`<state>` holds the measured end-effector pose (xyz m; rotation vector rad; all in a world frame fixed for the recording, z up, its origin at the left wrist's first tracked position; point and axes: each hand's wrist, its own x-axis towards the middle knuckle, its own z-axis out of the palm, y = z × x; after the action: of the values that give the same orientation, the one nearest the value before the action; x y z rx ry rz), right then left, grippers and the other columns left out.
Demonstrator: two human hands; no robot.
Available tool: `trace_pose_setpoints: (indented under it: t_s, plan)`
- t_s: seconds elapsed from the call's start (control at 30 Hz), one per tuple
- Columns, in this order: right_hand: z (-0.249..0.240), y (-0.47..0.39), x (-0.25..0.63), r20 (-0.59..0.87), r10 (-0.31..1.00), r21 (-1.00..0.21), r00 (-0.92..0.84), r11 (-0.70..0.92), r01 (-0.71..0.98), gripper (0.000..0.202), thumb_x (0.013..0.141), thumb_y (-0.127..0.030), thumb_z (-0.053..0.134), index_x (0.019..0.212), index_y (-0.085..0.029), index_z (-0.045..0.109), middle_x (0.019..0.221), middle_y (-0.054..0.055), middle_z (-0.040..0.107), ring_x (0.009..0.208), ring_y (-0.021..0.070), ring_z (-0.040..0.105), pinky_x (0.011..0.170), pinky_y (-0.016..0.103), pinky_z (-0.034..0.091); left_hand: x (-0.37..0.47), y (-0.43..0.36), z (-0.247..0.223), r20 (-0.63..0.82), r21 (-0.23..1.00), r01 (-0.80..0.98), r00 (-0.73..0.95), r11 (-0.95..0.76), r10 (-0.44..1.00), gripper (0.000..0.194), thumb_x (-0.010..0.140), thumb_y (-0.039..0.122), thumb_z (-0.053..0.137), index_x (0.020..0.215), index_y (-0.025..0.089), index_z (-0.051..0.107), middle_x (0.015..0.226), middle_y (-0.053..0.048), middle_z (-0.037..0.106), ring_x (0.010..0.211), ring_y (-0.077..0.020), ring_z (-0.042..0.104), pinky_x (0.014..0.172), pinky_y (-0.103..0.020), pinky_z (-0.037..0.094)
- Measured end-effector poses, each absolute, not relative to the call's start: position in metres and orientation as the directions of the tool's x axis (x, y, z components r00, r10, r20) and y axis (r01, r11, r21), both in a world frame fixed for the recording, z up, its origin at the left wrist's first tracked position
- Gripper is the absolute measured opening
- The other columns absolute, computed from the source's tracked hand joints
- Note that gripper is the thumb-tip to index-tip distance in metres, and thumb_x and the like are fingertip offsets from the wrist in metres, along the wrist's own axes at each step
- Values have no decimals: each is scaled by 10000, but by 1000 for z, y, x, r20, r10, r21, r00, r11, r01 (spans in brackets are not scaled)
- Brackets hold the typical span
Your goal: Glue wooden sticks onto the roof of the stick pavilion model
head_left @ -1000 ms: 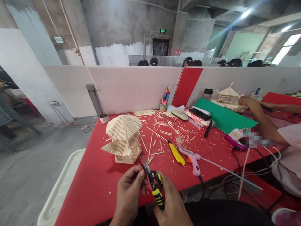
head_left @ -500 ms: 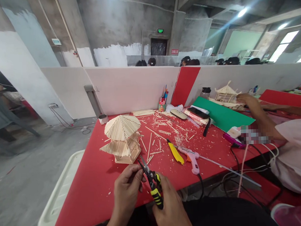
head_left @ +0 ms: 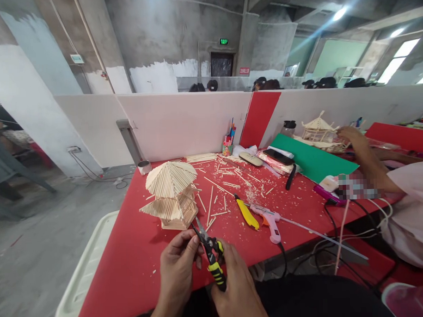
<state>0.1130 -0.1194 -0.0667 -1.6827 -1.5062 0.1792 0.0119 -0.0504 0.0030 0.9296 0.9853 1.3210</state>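
Observation:
My right hand (head_left: 236, 282) is wrapped round the black-and-yellow handles of a pair of snips (head_left: 215, 262), whose blades stand slightly apart and point away from me. Close by the blades, my left hand (head_left: 178, 261) is closed in a pinch. Whatever sits between its fingertips is too small to make out. Just beyond both hands a small pavilion model (head_left: 171, 197) made of thin wooden sticks stands upright on the red table (head_left: 121, 268). Loose wooden sticks (head_left: 210, 205) lie to the right of the model.
A yellow utility knife (head_left: 246, 213) and a pink glue gun (head_left: 269, 221) with its cord lie right of centre. Further back are a pen holder (head_left: 227, 146), a phone (head_left: 279, 157) and a green board (head_left: 312, 159). At right, a co-worker's arm (head_left: 367, 160) reaches toward another stick model (head_left: 317, 127).
The snips have shifted slightly left, and their blades look a little wider apart. My left hand keeps its pinch. The co-worker's hand has moved slightly.

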Motion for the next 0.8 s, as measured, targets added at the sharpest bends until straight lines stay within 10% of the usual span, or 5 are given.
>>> trace_pose_setpoints:
  t_s: [0.8]
  plan:
    - [-73, -117, 114, 483, 834, -462, 268, -18, 887, 649, 784, -253, 521, 1384, -194, 280, 1217, 138, 555, 1128, 302, 523, 910, 471, 454, 7, -44, -6, -42, 966, -252, 35, 50, 998, 241, 654, 363, 750, 673, 143, 655, 515, 14, 615, 407, -77, 495, 409, -176, 405]
